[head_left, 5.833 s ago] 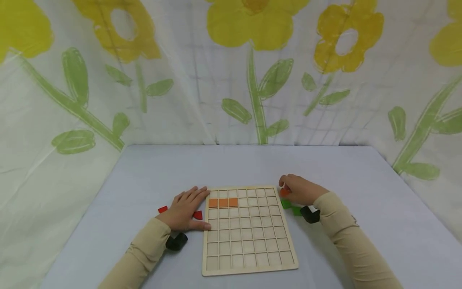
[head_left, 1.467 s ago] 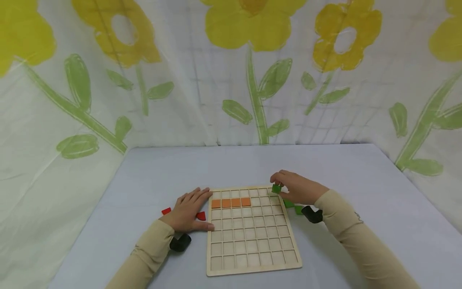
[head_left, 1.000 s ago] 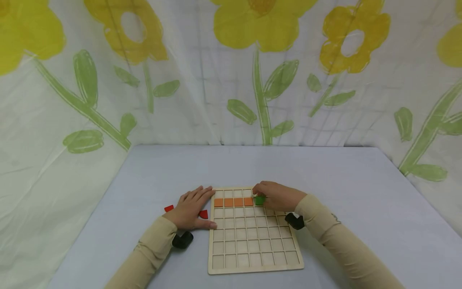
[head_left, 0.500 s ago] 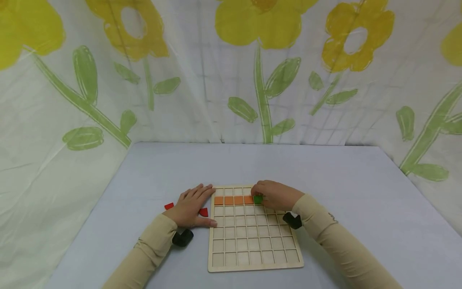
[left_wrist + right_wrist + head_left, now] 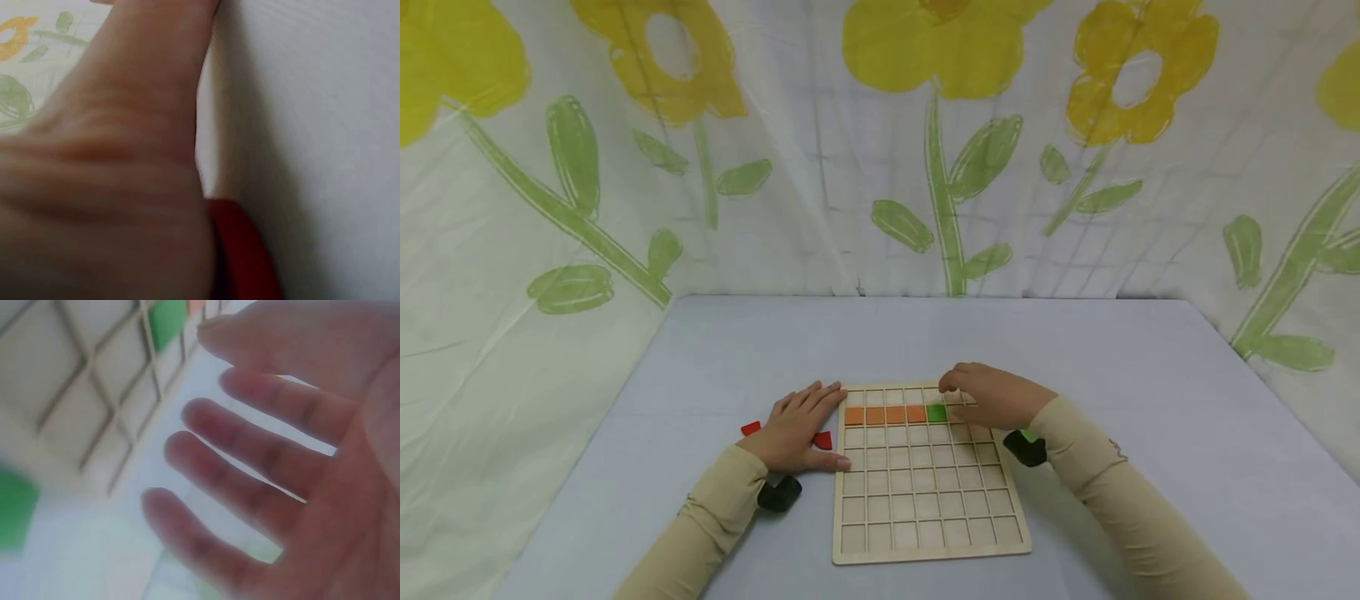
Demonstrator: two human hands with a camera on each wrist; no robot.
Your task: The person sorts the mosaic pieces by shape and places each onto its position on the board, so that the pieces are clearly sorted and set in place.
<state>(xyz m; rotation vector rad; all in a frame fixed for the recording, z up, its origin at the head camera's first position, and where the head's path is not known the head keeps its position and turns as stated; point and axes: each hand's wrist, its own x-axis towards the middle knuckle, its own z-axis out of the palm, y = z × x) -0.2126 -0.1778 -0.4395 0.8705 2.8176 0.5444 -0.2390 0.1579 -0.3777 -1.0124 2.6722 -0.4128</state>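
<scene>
A pale wooden grid board (image 5: 917, 557) lies on the table. In its second row from the far edge sit several orange square tiles (image 5: 875, 416), with one green tile (image 5: 936, 413) directly to their right. My left hand (image 5: 796, 433) rests along the board's left edge, fingers spread and thumb on the frame. Above the board's far right part hovers my right hand (image 5: 998, 396), holding nothing. Its fingers are apart and relaxed in the right wrist view, near the board and the placed green tile (image 5: 167, 324).
Red pieces (image 5: 823, 440) lie beside and partly under my left hand. Another green tile (image 5: 1028, 435) shows by the right wrist, mostly hidden; it appears blurred as a green piece (image 5: 15, 509) in the right wrist view. A flower-printed curtain (image 5: 790, 208) hangs behind the table.
A fourth orange tile joined the row. My right hand brought a green tile from the right, set it into the cell beside the orange ones, let go and drew back rightward. The left hand stayed.
</scene>
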